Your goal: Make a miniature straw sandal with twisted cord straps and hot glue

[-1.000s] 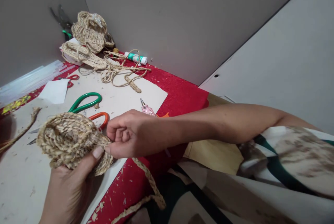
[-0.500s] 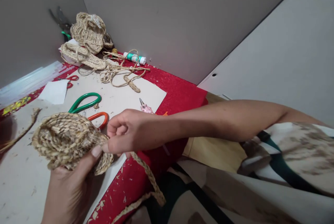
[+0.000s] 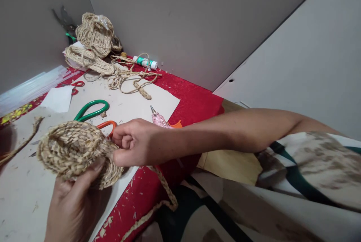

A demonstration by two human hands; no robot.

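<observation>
A coiled piece of braided straw [image 3: 76, 144], rounded with a hollow in its middle, is gripped by my left hand [image 3: 76, 197], the thumb pressing on its near side. At its right edge is my right hand [image 3: 138, 142], fingers curled in a pinch. From beneath that hand a braided straw cord [image 3: 165, 185] trails down over the table edge onto my lap. The pinched part of the cord is hidden by the fingers. Just behind the coil lie scissors with one green handle [image 3: 93, 108] and one orange handle [image 3: 107, 123].
A pink glue gun [image 3: 160, 120] lies beyond my right wrist. Bundles of braided cord [image 3: 94, 35], a glue stick [image 3: 145, 62] and red-handled scissors [image 3: 77, 84] are at the back. Clear sticks [image 3: 31, 86] lie left. Grey panels [image 3: 169, 20] rise behind the red-covered table [image 3: 194, 99].
The coil has shifted slightly right and turned a little in my left hand. My right hand stays at its edge, and the left thumb has moved away from the right fingertips.
</observation>
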